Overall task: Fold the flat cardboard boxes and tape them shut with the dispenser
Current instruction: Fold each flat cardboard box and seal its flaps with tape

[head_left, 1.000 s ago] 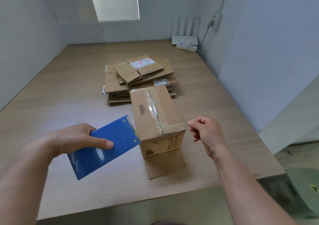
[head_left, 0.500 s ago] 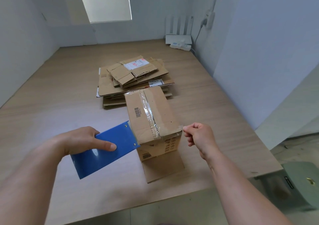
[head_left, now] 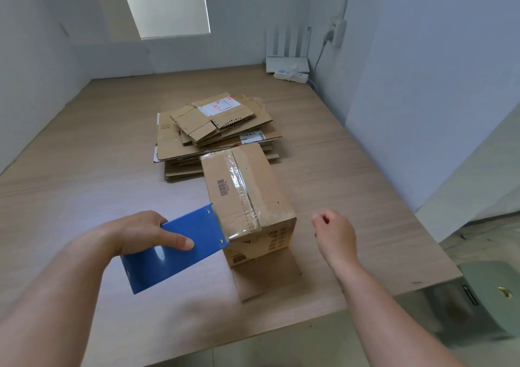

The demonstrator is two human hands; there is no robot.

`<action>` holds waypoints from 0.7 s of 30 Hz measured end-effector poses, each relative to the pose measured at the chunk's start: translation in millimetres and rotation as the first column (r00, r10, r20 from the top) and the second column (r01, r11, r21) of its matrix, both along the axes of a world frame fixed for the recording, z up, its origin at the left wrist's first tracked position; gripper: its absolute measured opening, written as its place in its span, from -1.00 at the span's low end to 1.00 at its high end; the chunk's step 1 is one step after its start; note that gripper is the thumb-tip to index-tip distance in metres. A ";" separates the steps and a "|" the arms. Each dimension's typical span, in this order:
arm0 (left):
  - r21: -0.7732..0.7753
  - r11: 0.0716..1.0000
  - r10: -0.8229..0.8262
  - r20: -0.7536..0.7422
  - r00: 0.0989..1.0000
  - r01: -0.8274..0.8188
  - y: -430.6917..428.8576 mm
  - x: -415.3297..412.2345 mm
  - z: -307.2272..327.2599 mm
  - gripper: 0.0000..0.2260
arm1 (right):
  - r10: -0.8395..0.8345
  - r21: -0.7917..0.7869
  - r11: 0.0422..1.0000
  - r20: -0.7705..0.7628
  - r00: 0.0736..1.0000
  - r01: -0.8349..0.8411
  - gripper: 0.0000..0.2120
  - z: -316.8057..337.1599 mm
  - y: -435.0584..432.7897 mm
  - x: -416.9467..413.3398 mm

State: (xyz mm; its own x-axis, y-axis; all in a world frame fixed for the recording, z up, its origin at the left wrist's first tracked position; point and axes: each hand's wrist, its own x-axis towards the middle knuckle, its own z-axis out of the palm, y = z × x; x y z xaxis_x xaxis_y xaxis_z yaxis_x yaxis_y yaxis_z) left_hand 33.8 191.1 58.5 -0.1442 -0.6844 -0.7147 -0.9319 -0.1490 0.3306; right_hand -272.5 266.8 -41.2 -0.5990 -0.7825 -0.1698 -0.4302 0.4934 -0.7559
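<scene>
Two bare hands work at the near edge of a wooden table [head_left: 84,169]. The left hand [head_left: 140,234] grips a blue tape dispenser [head_left: 174,254], fingers wrapped round its far edge and the thumb lying flat across the blue side plate. The dispenser's front end touches the near left top corner of a folded cardboard box [head_left: 267,192], so the box sits just right of that grip and slightly farther away. A strip of clear tape [head_left: 239,186] runs along the top seam of the box from its far edge to its near edge, and a short span of it stretches from the dispenser's mouth onto the near top corner. One loose flap [head_left: 267,276] lies flat on the table at the near foot of the box.

The right hand [head_left: 333,234] hovers just right of the box without touching it, fingers loosely curled and holding nothing.

Beyond the box, touching or nearly touching its far side, lies a stack of flat cardboard boxes [head_left: 197,141]. A white router [head_left: 287,64] and a power strip [head_left: 291,76] sit at the far right corner of the table.
</scene>
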 end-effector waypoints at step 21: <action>0.092 0.996 0.011 -0.114 0.993 -0.001 -0.3 48.9 9.9 -0.25 | 0.052 -0.091 0.995 0.084 0.995 -0.044 -0.55 10.8 -17.1 46.9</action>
State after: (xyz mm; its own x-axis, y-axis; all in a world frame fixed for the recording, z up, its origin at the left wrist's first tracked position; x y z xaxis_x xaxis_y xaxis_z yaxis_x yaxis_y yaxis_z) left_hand 82.7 190.7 68.3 -0.2248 -0.6179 -0.7534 -0.8876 -0.1891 0.4200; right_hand -225.5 249.7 -30.4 -0.5469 -0.8242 -0.1471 -0.3832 0.4027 -0.8313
